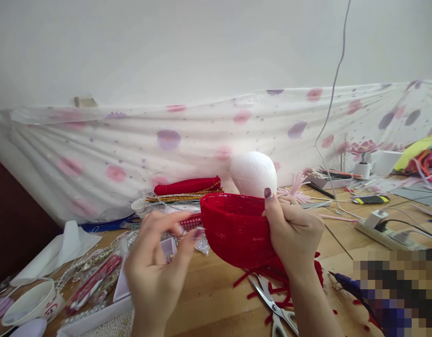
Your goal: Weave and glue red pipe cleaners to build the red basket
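Note:
My right hand grips the right side of a red, bowl-shaped cap, thumb on the near wall and fingers behind. Its rim faces up and its wall has whitish marks. My left hand is beside the cap's left edge, thumb and forefinger in a pinch. Whatever tiny thing may be between them is too small to name. Behind the cap stands a white foam head form. Below it lie cut red fuzzy stems and open scissors.
A dark blue pointed tool, partly pixelated, lies right. Behind it are a power strip and a cutter knife. On the left are a white bowl, a bead tray and bagged trims. A red stem bundle lies at the back.

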`<state>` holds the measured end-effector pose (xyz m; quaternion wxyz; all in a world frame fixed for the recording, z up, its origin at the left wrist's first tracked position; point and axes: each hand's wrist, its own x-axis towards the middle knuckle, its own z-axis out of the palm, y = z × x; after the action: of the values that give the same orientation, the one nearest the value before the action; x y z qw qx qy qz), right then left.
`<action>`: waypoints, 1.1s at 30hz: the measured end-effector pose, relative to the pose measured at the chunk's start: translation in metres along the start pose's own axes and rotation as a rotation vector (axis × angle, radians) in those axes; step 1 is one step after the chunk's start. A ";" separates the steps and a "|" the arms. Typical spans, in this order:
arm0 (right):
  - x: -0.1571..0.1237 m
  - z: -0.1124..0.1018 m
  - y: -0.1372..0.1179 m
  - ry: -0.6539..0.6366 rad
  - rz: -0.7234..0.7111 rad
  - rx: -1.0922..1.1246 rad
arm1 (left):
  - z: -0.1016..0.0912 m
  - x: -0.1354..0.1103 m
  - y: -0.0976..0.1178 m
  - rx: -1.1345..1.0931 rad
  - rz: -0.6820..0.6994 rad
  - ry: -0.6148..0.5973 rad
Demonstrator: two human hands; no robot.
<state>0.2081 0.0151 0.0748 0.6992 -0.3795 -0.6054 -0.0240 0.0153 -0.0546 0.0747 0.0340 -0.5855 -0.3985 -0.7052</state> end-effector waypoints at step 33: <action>0.000 -0.004 -0.015 -0.221 0.058 -0.031 | 0.020 -0.007 -0.005 0.138 0.101 -0.128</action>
<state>0.2039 0.0029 0.0826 0.6228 -0.4079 -0.6670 0.0291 0.0312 -0.0420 0.0658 0.0840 -0.6450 -0.4174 -0.6346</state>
